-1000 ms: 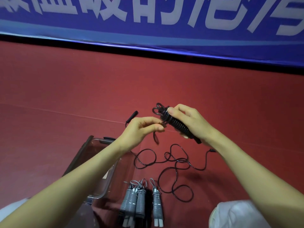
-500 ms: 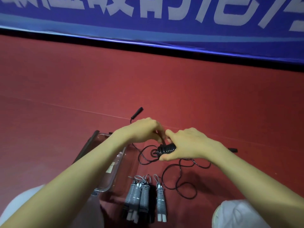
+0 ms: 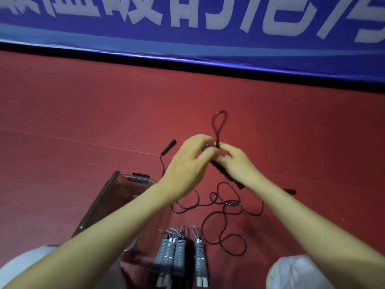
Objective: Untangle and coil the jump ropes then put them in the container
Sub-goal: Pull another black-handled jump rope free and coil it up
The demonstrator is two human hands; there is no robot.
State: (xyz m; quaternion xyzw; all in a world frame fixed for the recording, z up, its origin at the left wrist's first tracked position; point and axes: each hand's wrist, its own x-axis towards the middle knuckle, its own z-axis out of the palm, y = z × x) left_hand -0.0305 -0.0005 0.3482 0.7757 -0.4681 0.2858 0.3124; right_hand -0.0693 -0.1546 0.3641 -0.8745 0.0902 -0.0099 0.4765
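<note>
Both hands meet above the red floor on a coiled black jump rope [image 3: 224, 173]. My right hand [image 3: 237, 163] grips its wrapped handles, which slant down to the right. My left hand [image 3: 191, 163] pinches the rope at the top of the bundle, where a loop [image 3: 218, 126] stands up above my fingers. A second black rope [image 3: 227, 207] lies loose and tangled on the floor below, with one handle [image 3: 168, 147] far left and another [image 3: 290, 191] to the right. Three coiled grey ropes [image 3: 179, 257] lie side by side near me. The clear container [image 3: 116, 188] sits at the left under my left forearm.
A blue banner with white characters [image 3: 187, 28] runs along the far edge of the red floor. My knees in light clothing show at the bottom left [image 3: 25, 265] and bottom right [image 3: 295, 272].
The hands have risen from just above the floor, carrying the black bundle up. A tall loop now sticks out above the fingers where none showed before.
</note>
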